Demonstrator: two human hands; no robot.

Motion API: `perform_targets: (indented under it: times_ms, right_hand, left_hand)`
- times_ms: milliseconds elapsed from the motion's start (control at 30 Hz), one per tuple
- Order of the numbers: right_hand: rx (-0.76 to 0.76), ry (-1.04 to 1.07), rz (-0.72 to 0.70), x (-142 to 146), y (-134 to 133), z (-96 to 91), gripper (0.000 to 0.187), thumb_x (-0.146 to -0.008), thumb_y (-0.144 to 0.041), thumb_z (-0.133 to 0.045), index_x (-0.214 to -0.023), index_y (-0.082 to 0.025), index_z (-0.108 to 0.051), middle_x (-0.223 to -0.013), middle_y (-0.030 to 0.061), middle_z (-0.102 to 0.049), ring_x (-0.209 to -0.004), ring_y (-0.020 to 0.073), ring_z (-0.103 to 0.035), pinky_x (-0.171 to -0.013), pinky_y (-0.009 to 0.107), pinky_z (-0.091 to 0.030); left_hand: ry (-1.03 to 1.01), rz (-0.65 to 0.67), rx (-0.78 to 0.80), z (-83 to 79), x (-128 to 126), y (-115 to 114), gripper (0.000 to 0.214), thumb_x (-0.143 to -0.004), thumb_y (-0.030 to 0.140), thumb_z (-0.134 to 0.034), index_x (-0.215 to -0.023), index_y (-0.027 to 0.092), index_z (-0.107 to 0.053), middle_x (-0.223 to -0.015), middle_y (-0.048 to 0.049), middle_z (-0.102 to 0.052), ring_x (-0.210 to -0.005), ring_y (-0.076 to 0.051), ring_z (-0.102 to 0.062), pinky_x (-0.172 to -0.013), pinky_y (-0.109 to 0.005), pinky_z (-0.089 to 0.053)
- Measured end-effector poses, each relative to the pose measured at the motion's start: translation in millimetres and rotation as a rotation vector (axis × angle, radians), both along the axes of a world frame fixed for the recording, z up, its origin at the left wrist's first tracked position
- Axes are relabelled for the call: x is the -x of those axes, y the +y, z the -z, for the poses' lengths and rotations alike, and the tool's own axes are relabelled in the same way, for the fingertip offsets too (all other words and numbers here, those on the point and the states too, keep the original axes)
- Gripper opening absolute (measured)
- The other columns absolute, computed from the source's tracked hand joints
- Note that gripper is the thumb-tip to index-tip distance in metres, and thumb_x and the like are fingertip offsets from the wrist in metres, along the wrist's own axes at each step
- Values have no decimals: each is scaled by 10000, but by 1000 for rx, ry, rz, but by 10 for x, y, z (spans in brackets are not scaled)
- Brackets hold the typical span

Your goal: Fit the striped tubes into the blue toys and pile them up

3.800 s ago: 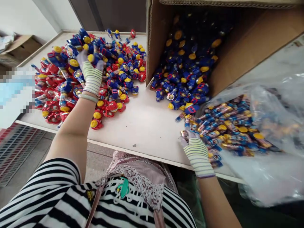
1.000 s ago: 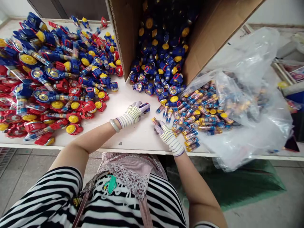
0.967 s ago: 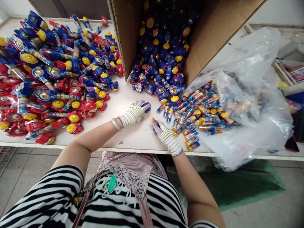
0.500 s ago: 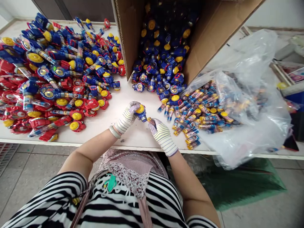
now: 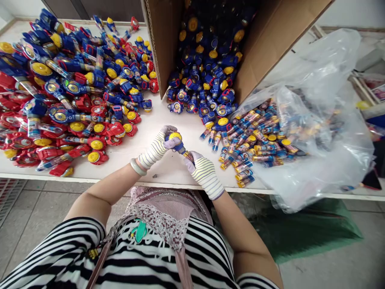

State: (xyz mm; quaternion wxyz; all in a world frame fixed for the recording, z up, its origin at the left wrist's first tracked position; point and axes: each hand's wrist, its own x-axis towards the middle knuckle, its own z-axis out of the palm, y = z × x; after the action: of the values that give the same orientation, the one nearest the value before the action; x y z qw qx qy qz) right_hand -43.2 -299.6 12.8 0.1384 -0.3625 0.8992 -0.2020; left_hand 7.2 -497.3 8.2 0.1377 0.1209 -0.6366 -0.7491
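Both forearms reach forward from the bottom of the view and angle in toward each other, elbows out, with the hands meeting above the white surface [image 5: 168, 170]. The left hand [image 5: 155, 148], in a striped knit glove, is turned inward, its fingers [image 5: 170, 129] curled around a blue toy [image 5: 176, 141] with a yellow cap, gripping it firmly. The toy's narrow tube [image 5: 187, 155] slants toward five o'clock, and its far end meets the right hand [image 5: 204, 172], whose gloved fingers [image 5: 191, 163] close on it in a pinch. A pale bangle [image 5: 137, 167] circles the left wrist. At ten o'clock from the hands lies a large heap of red and blue toys [image 5: 75, 108]. At twelve o'clock stands a tilted cardboard box [image 5: 164, 40], spilling more blue toys [image 5: 204, 68] onto the surface. At three o'clock, loose tube-shaped pieces [image 5: 243, 154] spread from a clear plastic bag [image 5: 319, 160]. Below the surface, at six o'clock, a striped shirt [image 5: 60, 257] and floral apron [image 5: 162, 216] fill the view.
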Motion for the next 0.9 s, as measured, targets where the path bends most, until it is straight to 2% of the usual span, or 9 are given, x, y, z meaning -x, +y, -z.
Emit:
perform_targets:
  times_ms: [233, 367, 467, 600, 667, 733, 800, 833, 900]
  right_hand:
    - [-107, 31, -2, 8, -88, -145, 429, -1015, -422, -414, -1315, -185, -610, -1178, 148, -733, -950, 283, -716, -779, 332, -493]
    - [-36, -19, 59, 23, -69, -93, 404, -989, -437, -454, -1231, -166, -629, -1106, 163, -722, -880, 280, -689, -739, 336, -467]
    - [274, -368, 111, 9, -53, 21, 404, -968, -534, -453, -1060, -184, -633, -816, 86, -669, -658, 192, -587, -604, 284, -430]
    - [503, -903, -10, 24, -94, 148, 670, -954, -736, -182, -890, -206, -587, -527, -57, -383, -400, 115, -266, -410, 249, -302]
    - [495, -868, 11, 48, -135, 150, 652, -947, -737, -227, -930, -201, -596, -564, -42, -434, -424, 119, -320, -429, 250, -325]
    - [404, -583, 100, 54, -168, 123, 525, -933, -680, -408, -1008, -200, -608, -705, 16, -568, -560, 147, -487, -522, 258, -394]
    - [323, -392, 151, 16, -178, 108, 422, -897, -609, -545, -1004, -205, -607, -790, 37, -613, -667, 164, -551, -588, 262, -417]
    - [337, -437, 154, -21, -174, 116, 403, -899, -601, -547, -969, -208, -598, -756, 25, -597, -641, 155, -537, -576, 256, -408]
    - [469, -789, 110, -111, -163, 169, 459, -939, -652, -430, -887, -215, -561, -587, -38, -469, -479, 116, -407, -487, 234, -349]
  left_hand:
    - [63, -239, 65, 54, 2, 228, 488, -883, 476, -690, -1282, 216, -585, -1060, -53, -624, -825, -134, -600, -741, -258, -543]
    - [69, -233, 132, 73, 2, 294, 439, -892, 484, -680, -1230, 213, -607, -1040, -56, -636, -841, -146, -605, -761, -266, -545]
    - [73, -182, 168, 52, -34, 292, 450, -906, 509, -661, -1244, 221, -593, -1036, -60, -645, -879, -163, -626, -812, -292, -554]
    - [144, -53, 184, -33, -66, 189, 537, -860, 548, -714, -1275, 238, -573, -1095, -60, -643, -898, -168, -652, -842, -312, -563]
    - [122, -19, 234, -70, -45, 130, 548, -816, 508, -777, -1245, 219, -596, -1068, -63, -653, -879, -168, -657, -821, -303, -568]
    - [88, -79, 275, -82, -13, 104, 500, -813, 467, -788, -1200, 199, -618, -1019, -59, -658, -842, -159, -651, -784, -286, -568]
    - [69, -154, 276, -67, 2, 116, 448, -831, 450, -772, -1170, 194, -629, -996, -55, -655, -819, -151, -642, -764, -277, -565]
    - [73, -163, 256, -53, -4, 131, 436, -838, 451, -765, -1165, 195, -631, -993, -53, -652, -814, -149, -641, -761, -276, -565]
    - [111, -117, 159, -19, -34, 151, 454, -848, 483, -748, -1186, 208, -619, -988, -48, -645, -798, -152, -646, -748, -289, -572]
